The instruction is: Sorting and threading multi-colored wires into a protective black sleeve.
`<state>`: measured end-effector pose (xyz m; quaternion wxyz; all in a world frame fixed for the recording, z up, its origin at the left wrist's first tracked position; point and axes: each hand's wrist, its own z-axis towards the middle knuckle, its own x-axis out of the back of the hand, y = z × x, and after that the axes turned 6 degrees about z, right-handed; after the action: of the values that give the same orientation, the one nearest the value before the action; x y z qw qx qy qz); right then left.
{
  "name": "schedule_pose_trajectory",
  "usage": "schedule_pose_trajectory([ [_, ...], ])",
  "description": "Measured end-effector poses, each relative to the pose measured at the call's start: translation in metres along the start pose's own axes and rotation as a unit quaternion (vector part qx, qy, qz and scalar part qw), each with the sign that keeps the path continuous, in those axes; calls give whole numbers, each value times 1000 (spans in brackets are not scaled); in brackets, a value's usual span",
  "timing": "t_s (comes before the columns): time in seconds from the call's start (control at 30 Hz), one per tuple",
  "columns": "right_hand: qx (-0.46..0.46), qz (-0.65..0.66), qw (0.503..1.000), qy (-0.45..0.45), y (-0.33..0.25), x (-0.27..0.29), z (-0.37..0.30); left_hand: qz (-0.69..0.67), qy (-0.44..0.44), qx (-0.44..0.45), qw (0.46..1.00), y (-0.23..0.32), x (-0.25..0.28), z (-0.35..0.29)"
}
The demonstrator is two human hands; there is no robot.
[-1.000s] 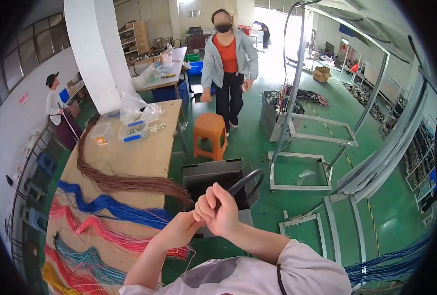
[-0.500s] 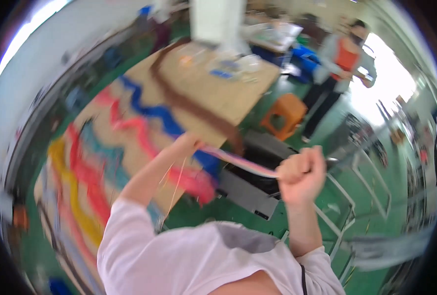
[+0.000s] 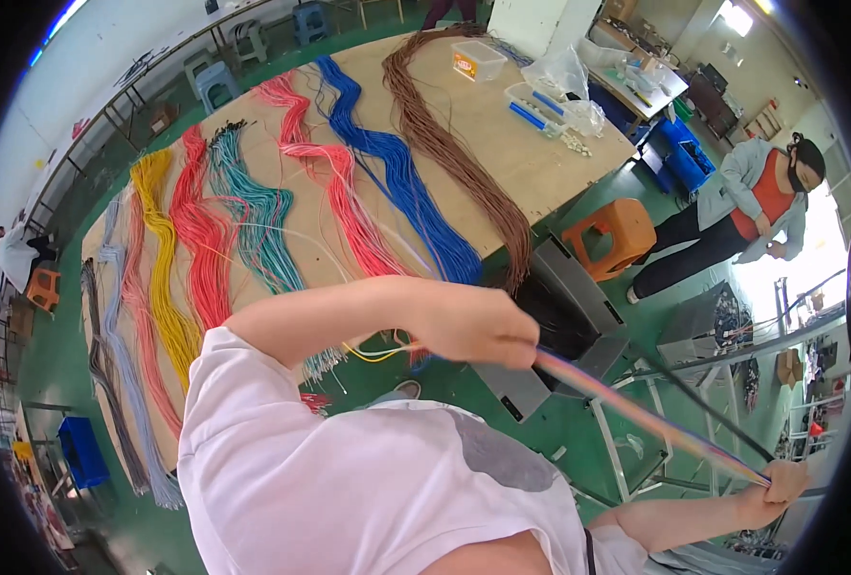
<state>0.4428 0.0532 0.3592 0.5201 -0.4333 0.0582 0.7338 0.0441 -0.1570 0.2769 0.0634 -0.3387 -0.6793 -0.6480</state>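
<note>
A thin bundle of multicoloured wires point(image 3: 650, 422) is stretched between my two hands, slanting down to the right. My left hand point(image 3: 483, 328) is closed around its upper end, in front of the table's near edge. At the far right, my right hand point(image 3: 784, 481) grips the other end in a fist with the arm reached out. Loose wire ends, yellow and white among them, hang behind my left forearm. On the table, long bunches of blue wires point(image 3: 401, 182), pink-red wires point(image 3: 349, 196) and brown wires point(image 3: 454, 144) lie closest to my left hand.
The wooden table point(image 3: 550, 172) also bears teal, red, yellow and grey bunches, plus a clear tub point(image 3: 478, 60). An orange stool point(image 3: 609, 238) and a person point(image 3: 746, 206) stand beyond it. Grey metal boxes point(image 3: 578, 335) and a metal frame point(image 3: 636, 460) are below the wires.
My right hand has moved far out to the right and down, and a longer stretch of wires now spans between my hands. The view has turned, and my left hand sits further right in it.
</note>
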Motion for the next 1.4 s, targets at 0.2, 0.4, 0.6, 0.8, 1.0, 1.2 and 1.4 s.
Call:
schedule_pose_trajectory([
  [0.2, 255, 3, 924, 285, -70, 46, -32, 52, -46, -240, 968, 45, -38, 42],
  [0.4, 143, -55, 975, 159, -24, 27, -59, -36, -201, -92, 975, -37, -31, 95],
  [0.6, 79, -130, 983, 106, 121, -2, -12, -153, 72, -392, 904, 48, -97, 161],
  [0.8, 178, 69, 920, 343, 90, 27, -27, -293, -60, -42, 953, 61, -83, 149],
  [1.0, 215, 155, 932, 247, 90, 44, -61, -160, -58, -40, 985, 90, -108, 176],
  [1.2, 130, 46, 936, 324, 64, 36, -73, -154, -102, -41, 982, 76, -129, 194],
  [1.4, 141, -33, 926, 347, 68, 47, -66, -68, -39, -98, 992, 114, -135, 231],
])
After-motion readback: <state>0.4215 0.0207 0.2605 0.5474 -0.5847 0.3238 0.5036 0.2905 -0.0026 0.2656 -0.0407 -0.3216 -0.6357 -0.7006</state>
